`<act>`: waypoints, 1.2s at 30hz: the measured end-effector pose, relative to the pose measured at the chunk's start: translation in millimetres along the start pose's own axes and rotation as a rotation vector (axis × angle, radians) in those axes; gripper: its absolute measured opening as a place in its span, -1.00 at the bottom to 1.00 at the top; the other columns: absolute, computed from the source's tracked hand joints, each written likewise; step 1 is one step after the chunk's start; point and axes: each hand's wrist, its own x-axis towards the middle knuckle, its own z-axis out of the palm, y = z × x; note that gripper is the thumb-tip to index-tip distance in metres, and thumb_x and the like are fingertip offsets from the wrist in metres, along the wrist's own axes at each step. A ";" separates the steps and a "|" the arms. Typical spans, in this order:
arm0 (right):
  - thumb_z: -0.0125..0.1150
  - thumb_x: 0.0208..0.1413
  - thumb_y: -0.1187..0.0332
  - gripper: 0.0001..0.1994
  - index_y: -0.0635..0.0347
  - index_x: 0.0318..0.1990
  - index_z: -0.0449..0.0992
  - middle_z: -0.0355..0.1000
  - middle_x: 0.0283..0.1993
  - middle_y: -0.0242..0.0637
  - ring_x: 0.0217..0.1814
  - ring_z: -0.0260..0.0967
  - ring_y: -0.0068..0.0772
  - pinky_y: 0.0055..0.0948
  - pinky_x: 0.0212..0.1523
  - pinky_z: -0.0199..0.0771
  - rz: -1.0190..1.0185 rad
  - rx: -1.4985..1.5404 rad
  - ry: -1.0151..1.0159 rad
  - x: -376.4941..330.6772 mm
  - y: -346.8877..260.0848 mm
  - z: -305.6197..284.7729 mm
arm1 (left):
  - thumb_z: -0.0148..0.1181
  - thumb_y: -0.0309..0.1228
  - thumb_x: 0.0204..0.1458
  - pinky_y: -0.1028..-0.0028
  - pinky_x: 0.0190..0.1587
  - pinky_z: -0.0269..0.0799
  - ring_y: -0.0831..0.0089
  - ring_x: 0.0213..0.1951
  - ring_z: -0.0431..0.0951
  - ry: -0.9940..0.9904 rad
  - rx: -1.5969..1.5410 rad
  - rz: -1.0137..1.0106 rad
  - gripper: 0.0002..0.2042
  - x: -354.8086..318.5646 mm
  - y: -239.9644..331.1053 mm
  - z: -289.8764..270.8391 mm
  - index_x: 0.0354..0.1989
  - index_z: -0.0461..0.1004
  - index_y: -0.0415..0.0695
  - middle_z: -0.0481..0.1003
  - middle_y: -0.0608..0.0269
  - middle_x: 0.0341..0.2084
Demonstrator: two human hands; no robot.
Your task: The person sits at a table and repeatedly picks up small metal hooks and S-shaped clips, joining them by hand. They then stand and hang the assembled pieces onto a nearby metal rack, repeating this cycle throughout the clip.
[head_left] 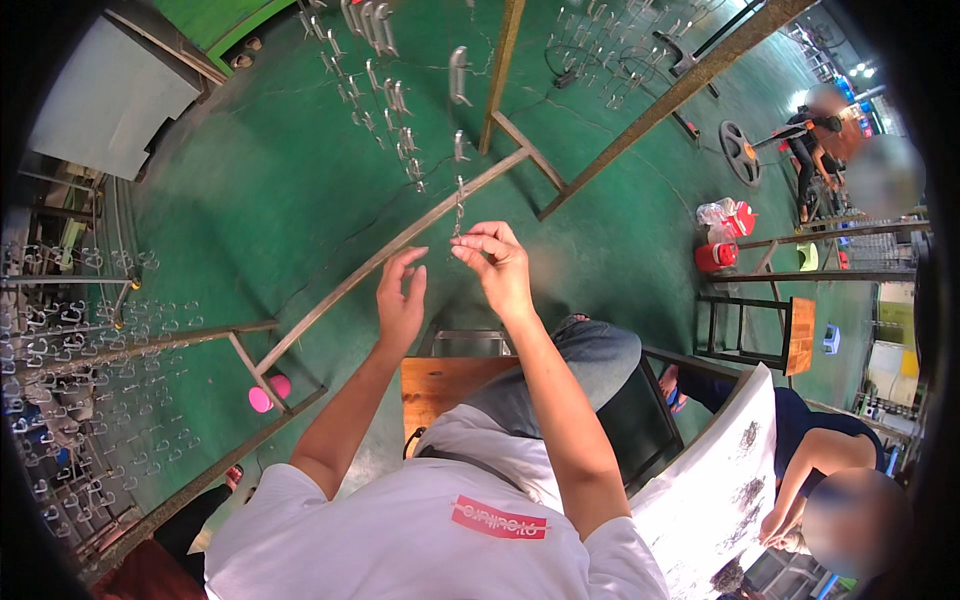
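Note:
In front of me hangs a thin metal chain (460, 205), its lower end pinched between the thumb and forefinger of my right hand (500, 270). Higher on the same line are a small silver metal piece (460, 146) and a larger silver metal piece (458, 76), both shaped like clips or hooks. Whether the fingertips also hold a small part is too fine to make out. My left hand (401, 300) is just left of the chain, apart from it, with thumb and fingers parted and nothing between them.
More strands of silver hooks (390, 100) hang ahead. A metal frame (400, 243) crosses in front of my hands. At left stands a rack of hooks (95, 350), with a pink stool (269, 393) nearby. A red cooler (716, 257) is on the right; a co-worker (830, 450) sits at a white-covered table (715, 480).

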 end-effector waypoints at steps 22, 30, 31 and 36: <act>0.40 -0.19 0.49 -0.82 0.12 -0.33 0.64 0.39 -0.28 -0.38 -0.28 0.28 -0.42 -0.47 -0.32 0.31 -0.275 -0.258 0.726 -256.8 -165.9 -132.8 | 0.06 -0.55 0.11 0.50 -0.12 0.42 0.48 -0.14 0.51 -1.123 -0.281 0.106 -0.81 -98.5 71.7 237.7 -0.11 0.46 -0.24 0.50 0.18 -0.18; 0.36 -0.24 0.57 -0.81 0.16 -0.37 0.65 0.38 -0.30 -0.35 -0.24 0.32 -0.43 -0.52 -0.35 0.31 0.037 -0.455 1.319 -396.7 -183.5 -123.5 | 0.20 -0.47 -0.05 0.35 -0.22 0.41 0.20 -0.28 0.50 -1.795 -0.351 0.795 -0.84 -308.5 162.5 336.8 -0.26 0.54 -0.13 0.52 0.20 -0.38; 0.36 -0.24 0.58 -0.81 0.19 -0.37 0.64 0.37 -0.31 -0.33 -0.27 0.34 -0.45 -0.53 -0.37 0.31 0.051 -0.467 1.374 -408.7 -184.8 -121.6 | 0.21 -0.45 -0.05 0.35 -0.23 0.40 0.22 -0.28 0.49 -1.829 -0.342 0.875 -0.84 -330.7 165.9 344.2 -0.26 0.54 -0.13 0.52 0.21 -0.37; 0.35 -0.26 0.61 -0.80 0.23 -0.37 0.63 0.36 -0.30 -0.31 -0.34 0.33 -0.46 -0.53 -0.39 0.30 0.108 -0.424 1.596 -453.3 -194.5 -112.0 | 0.22 -0.37 -0.05 0.30 -0.16 0.33 0.22 -0.24 0.44 -1.810 -0.204 1.133 -0.84 -411.4 172.3 363.9 -0.30 0.53 -0.11 0.49 0.25 -0.38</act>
